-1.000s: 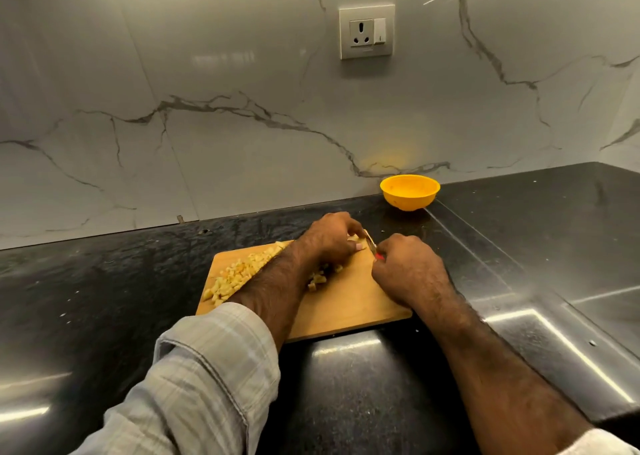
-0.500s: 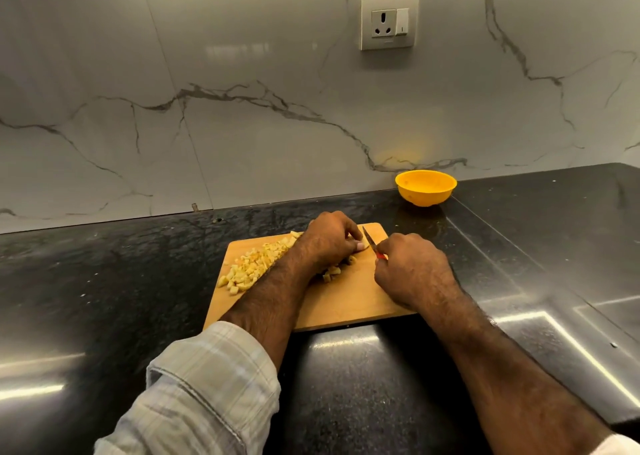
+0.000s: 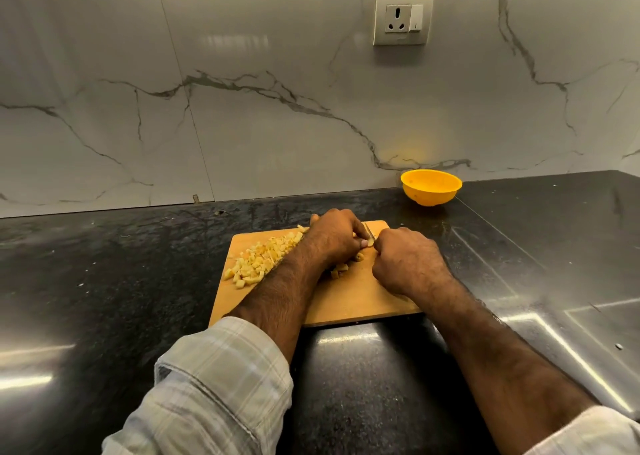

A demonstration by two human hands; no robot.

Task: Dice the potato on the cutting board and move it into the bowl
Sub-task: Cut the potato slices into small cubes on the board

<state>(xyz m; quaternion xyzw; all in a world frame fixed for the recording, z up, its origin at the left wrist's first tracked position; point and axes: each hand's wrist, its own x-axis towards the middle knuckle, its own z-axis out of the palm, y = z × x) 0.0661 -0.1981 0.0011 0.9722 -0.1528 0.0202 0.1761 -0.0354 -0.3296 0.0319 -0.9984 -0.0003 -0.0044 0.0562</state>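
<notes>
Nearest: two forearms over the dark counter, left one in a rolled plaid sleeve.

Right hand over the right half of the board, fingers curled tight round a knife handle; handle itself hidden inside the fist. Knife visible only as a short length of blade emerging from the far-left side of that fist, long axis running away from the person and slightly left, tip toward the wall. Blade edge down against the potato piece.

Left hand just left of the blade, fingers curled down, tips pinching a small uncut potato piece against the board. Piece mostly hidden by fingers; long axis not determinable. Knuckles touching or nearly touching the blade; cannot tell which.

Loose dice lying on the board just nearer than the left hand's fingertips, between the two hands. Main heap of dice left of the left wrist, spread as a band running diagonally from near-left to far-right across the board's left half.

Board rectangular, long axis left to right, flat on the counter.

Farther: bowl, yellow, upright on the counter, beyond and right of the knife hand, well apart from the board, close to the marble wall. Contents of bowl not visible.

Farthest: socket on the wall above the bowl.
</notes>
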